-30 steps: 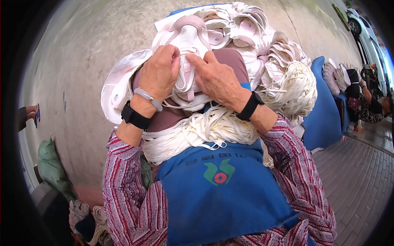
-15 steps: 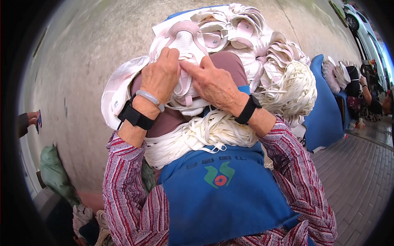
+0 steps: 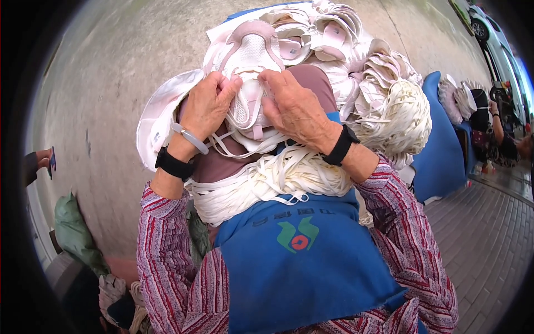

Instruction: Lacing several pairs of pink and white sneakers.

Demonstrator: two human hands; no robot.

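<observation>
A white and pale pink shoe upper (image 3: 256, 47) lies across my knees, toe pointing away from me. My left hand (image 3: 207, 108) is closed in a pinch at the left side of its lacing, on the white shoelace (image 3: 240, 111). On the opposite side my right hand (image 3: 297, 108) pinches the lace too, its curled fingers hiding part of the eyelet row. Loose lace hangs in loops below the tongue and the pink heel tab (image 3: 257, 132). A thick bundle of white laces (image 3: 267, 175) rests in my lap over the blue apron (image 3: 311, 267).
Stacked shoe uppers (image 3: 336, 36) lie beyond my knees, with a heap of laces (image 3: 395, 119) at right. Another upper (image 3: 158, 122) is beside my left knee. A blue chair (image 3: 439, 150) stands right; a green sack (image 3: 78, 231) sits left. Another person (image 3: 503, 133) is at far right.
My hands have moved apart from the middle of the lacing to either side of it. My right forefinger, stretched out before, is now curled in.
</observation>
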